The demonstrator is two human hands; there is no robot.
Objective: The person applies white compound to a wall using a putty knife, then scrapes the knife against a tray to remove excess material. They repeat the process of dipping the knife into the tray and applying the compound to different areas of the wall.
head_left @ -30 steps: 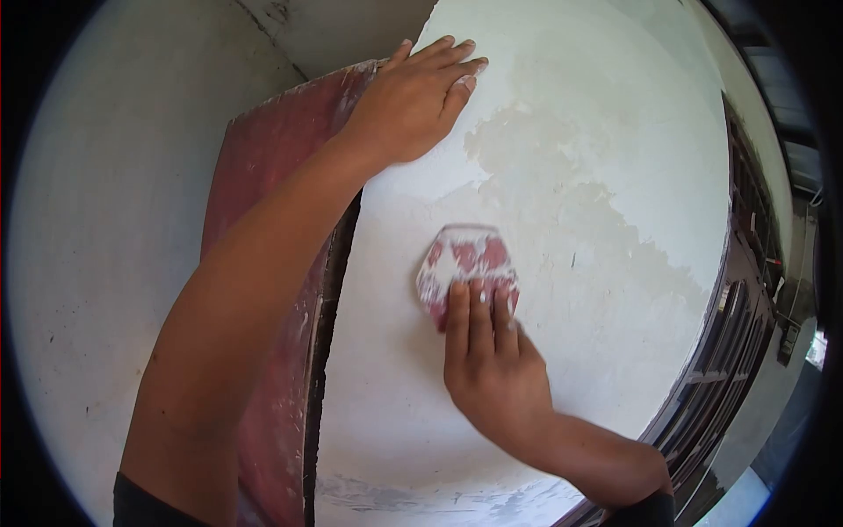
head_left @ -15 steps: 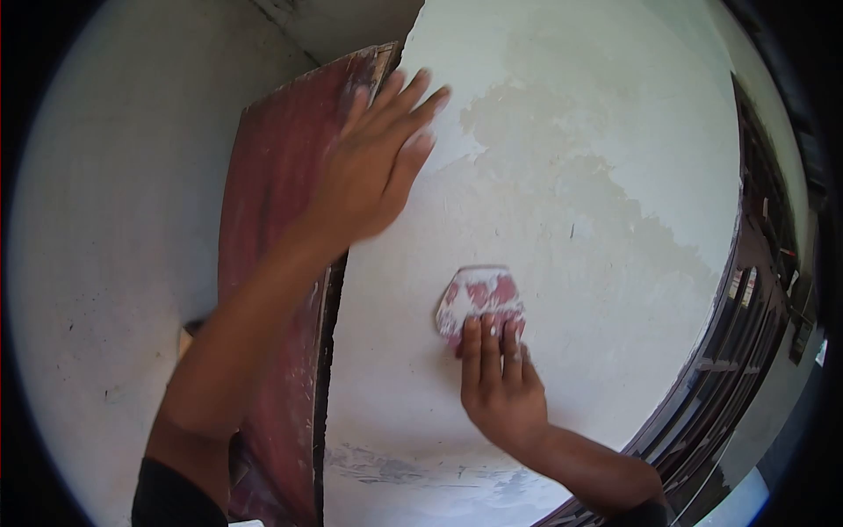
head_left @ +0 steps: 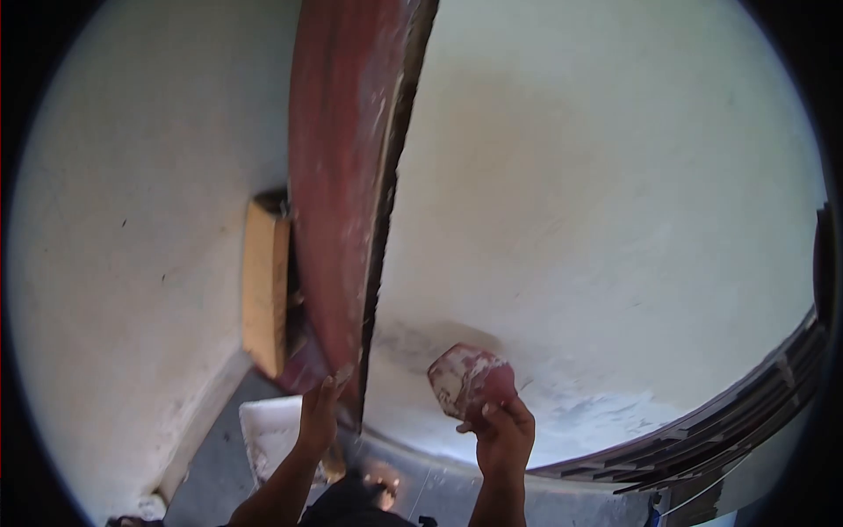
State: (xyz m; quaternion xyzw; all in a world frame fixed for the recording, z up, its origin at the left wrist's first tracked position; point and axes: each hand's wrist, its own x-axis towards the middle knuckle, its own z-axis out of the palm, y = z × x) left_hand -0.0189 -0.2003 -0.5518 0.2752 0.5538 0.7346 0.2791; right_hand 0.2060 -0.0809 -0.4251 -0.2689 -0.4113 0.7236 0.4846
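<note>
A red putty spreader [head_left: 496, 382], smeared with white putty, is held by its lower edge between the thumb and fingers of my right hand [head_left: 505, 435]. It stands out in front of the lower part of the pale wall [head_left: 597, 246]. My left hand [head_left: 320, 417] holds nothing; its fingers are stretched upward, close by the lower end of the red wooden panel [head_left: 338, 176]. Below that hand, a white tub [head_left: 263, 426] with smears on it sits on the grey floor.
A yellowish-brown box [head_left: 263, 299] is tucked between the left wall [head_left: 132, 228] and the red panel. Dark slatted bars [head_left: 746, 422] run along the lower right. My bare foot [head_left: 384, 492] shows on the floor [head_left: 211, 474].
The view has tilted down, bringing the floor, tub and box into sight. The spreader has come off the wall in my right hand, and my left hand has dropped from the panel's top.
</note>
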